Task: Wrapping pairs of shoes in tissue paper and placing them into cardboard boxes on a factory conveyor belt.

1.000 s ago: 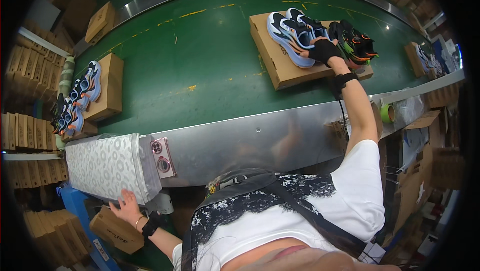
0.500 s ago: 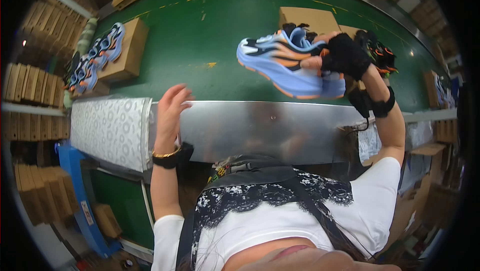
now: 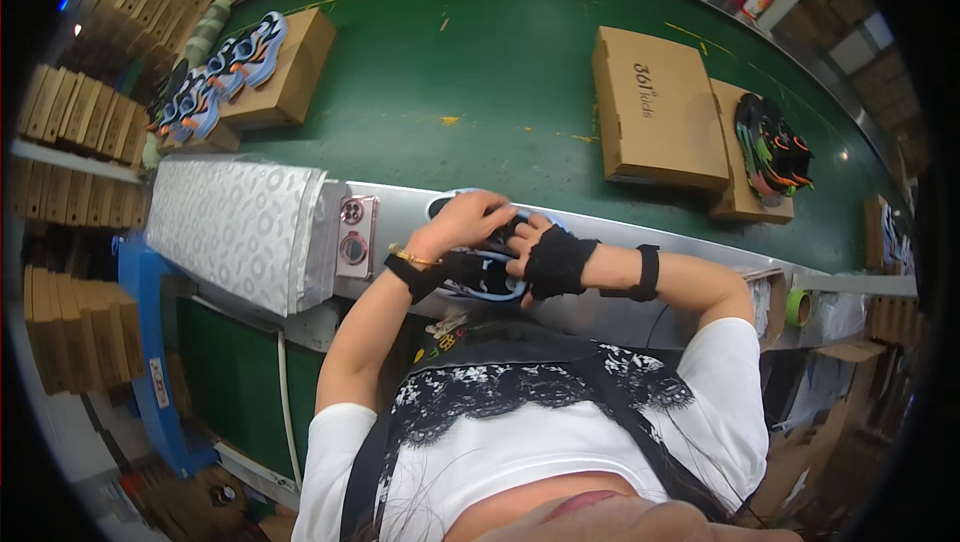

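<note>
Two light-blue and black sneakers lie side by side on the metal ledge in front of me. The far sneaker (image 3: 438, 206) is mostly covered by my left hand (image 3: 462, 226), whose bent fingers grip its upper. From the right, my right hand (image 3: 552, 258), in a black fingerless glove, has its fingers curled over the shoes' upper parts, close to my left fingertips. The near sneaker (image 3: 496, 292) shows its pale-blue edge below my hands. What exactly the fingertips pinch is hidden.
Patterned tissue sheets (image 3: 235, 232) and a pink phone (image 3: 356, 237) lie to the left. Across the green belt (image 3: 480, 72) stand a brown shoebox (image 3: 660, 112), dark sneakers (image 3: 772, 147) on another box, and blue sneakers (image 3: 215, 82) at far left. Green tape (image 3: 797, 307) is at right.
My right hand has brought the sneakers down from above the belt onto the ledge. My left hand, empty before, has moved right onto them. The shoebox and phone have come into sight.
</note>
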`<state>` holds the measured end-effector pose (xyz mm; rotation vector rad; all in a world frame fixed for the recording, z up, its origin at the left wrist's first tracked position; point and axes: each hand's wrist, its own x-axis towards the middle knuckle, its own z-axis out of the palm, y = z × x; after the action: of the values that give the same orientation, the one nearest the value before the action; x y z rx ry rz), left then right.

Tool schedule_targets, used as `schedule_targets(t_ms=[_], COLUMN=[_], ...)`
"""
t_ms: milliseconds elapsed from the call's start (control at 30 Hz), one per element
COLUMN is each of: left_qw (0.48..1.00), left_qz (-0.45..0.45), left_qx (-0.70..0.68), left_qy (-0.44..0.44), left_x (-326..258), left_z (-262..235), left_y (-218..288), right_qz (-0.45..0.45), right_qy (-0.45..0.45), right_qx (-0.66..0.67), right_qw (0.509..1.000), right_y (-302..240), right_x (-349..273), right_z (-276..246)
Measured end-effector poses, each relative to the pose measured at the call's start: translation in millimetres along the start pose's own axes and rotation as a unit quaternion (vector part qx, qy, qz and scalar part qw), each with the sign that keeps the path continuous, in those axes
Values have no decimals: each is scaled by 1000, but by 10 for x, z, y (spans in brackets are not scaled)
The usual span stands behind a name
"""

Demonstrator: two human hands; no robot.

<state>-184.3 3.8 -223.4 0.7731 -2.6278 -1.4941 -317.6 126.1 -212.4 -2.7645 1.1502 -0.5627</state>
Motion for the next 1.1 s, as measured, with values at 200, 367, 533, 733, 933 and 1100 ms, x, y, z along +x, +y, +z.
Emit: schedule_targets(t_ms=[200,367,533,733,933,1100], left_qw=[998,993,978,944,934,975], left_qz=[11,36,142,193,22,143], left_qx=[61,96,140,265,354,141], left_qy=[-27,-50,60,42,-30,95], left_x=[24,174,374,578,470,383], left_z=[95,94,215,247,-37,-161], left_y=[59,270,566,269,-119,-411], right_qz=[406,545,450,353,756,906], right_qy=[63,145,123,434,405,218], right_qx=[-165,-312,-293,-64,-107,110], right_qw=[897,765,835,826,503,347], right_y=[917,1668,1002,317,-36,-530], right_x=[-303,-1086,-523,-926,-3316,-3653], right_z=[-105,508,-389,-1767,-1047,-501])
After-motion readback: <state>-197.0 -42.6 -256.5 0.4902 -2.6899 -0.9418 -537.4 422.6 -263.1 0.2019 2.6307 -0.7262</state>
